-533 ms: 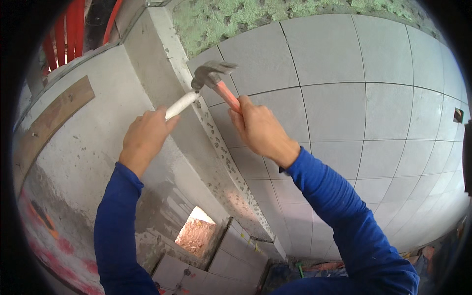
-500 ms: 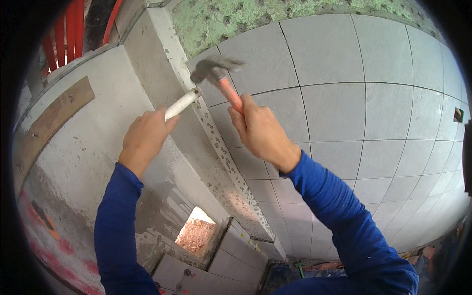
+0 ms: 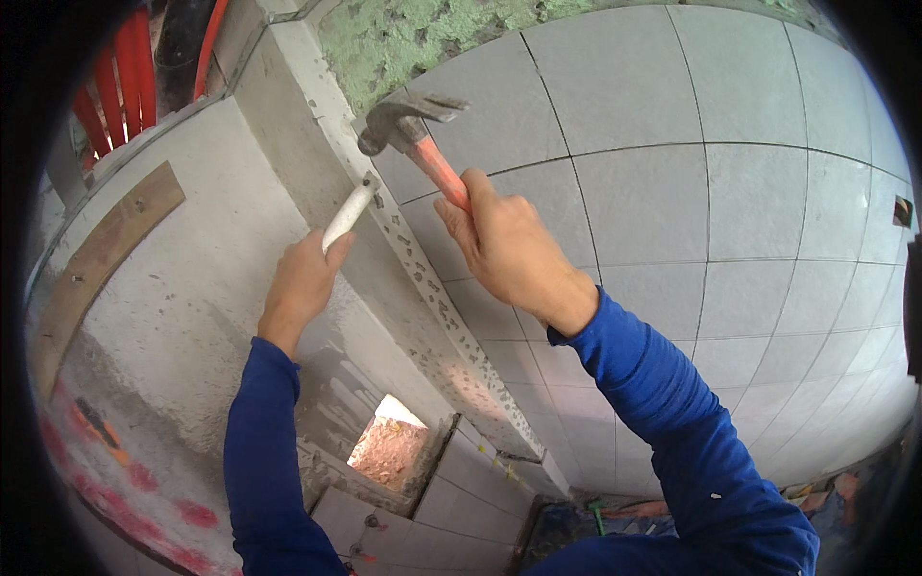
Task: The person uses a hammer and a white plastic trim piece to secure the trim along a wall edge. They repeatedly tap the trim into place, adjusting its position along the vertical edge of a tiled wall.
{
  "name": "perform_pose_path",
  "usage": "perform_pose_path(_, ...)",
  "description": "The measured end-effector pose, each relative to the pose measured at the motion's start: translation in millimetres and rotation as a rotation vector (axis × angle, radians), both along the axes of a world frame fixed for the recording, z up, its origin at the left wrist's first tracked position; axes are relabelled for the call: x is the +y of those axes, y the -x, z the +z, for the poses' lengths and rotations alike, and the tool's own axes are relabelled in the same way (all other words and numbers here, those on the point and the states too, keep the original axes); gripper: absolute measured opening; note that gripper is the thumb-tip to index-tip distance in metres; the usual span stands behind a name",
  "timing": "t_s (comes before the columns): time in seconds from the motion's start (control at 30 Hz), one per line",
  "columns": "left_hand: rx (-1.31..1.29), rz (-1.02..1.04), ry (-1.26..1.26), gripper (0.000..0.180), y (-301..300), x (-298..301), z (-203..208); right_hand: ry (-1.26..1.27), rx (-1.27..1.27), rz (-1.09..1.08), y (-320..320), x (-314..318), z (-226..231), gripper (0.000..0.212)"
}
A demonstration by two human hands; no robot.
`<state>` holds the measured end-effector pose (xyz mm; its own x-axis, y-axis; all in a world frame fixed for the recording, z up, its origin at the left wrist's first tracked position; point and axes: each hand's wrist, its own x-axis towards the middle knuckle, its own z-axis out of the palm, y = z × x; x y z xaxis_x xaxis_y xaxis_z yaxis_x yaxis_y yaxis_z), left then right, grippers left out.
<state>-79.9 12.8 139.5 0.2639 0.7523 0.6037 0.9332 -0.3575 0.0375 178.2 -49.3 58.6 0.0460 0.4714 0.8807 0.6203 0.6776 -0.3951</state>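
Note:
My right hand [image 3: 519,252] is closed round the orange handle of a claw hammer [image 3: 441,175]. The dark hammer head hangs over the upper end of a white rod-shaped tool, with a small gap between them. My left hand [image 3: 299,286] grips this white rod [image 3: 349,213] by its lower end. The rod's dark-tipped end lies at the narrow face of a concrete ledge [image 3: 408,264], which is pitted with many chipped spots. Whether the tip touches the concrete I cannot tell.
Grey wall tiles [image 3: 629,91] cover the right side, under a strip of rough green coating [image 3: 423,38]. To the left are a bare plastered wall [image 3: 206,230] and a curved-looking wooden board [image 3: 106,259]. Red pipes [image 3: 125,77] stand top left; a square opening [image 3: 389,446] is low down.
The hammer head, blurred before, now shows sharply and slightly farther left. My left hand has shifted a little down and right, and the white rod stands steeper. The whole view has moved slightly.

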Motion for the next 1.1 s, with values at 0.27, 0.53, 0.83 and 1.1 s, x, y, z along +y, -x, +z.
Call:
perform_pose_path(0.27, 0.139, 0.068, 0.000, 0.053, -1.2, 2.7, 12.5, -0.022, -0.180, -0.154, 6.7, 25.6, 14.6, 0.027)
perform_pose_path(0.53, 0.070, -0.006, 0.010, 0.051, 9.9, 13.8, 3.6, 0.045, -0.266, -0.132, 2.6, 27.2, 29.3, 0.025)
perform_pose_path(0.83, 0.137, 0.041, -0.084, 0.053, -8.4, -14.9, 17.8, 0.039, -0.092, -0.011, 5.3, 27.0, 15.4, 0.030)
perform_pose_path(1.1, 0.218, 0.105, -0.185, 0.053, -6.5, -13.7, 76.5, -0.147, 0.204, 0.385, -1.9, -20.8, 59.9, 0.033)
